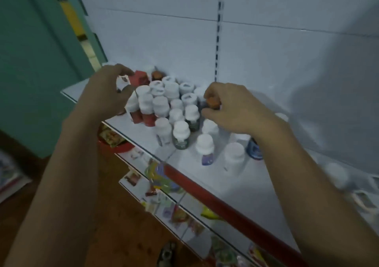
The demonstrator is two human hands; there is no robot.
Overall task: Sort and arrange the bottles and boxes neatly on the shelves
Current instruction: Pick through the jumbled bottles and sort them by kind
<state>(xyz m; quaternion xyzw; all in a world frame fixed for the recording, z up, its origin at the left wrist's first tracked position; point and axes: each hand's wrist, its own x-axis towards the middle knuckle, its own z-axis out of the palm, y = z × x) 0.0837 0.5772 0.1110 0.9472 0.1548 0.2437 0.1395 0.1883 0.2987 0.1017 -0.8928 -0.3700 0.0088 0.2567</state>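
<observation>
shelf point(235, 176) — white board with a red front edge.
white-capped bottles point(164, 102): a tight upright cluster at the shelf's left end, with a looser few nearer the front edge.
red box point(139, 78): at the back left of the cluster, just beside a brown-capped bottle point(158, 74).
blue bottle point(254, 148): upright, partly hidden under the right forearm.
left hand point(108, 92): at the cluster's left side, fingers and thumb curved; cannot tell whether they grasp anything.
right hand point(231, 107) — fingers curled round the top of an orange-capped bottle point(213, 101) at the cluster's right edge.
lower shelves point(164, 201): blurred packets.
</observation>
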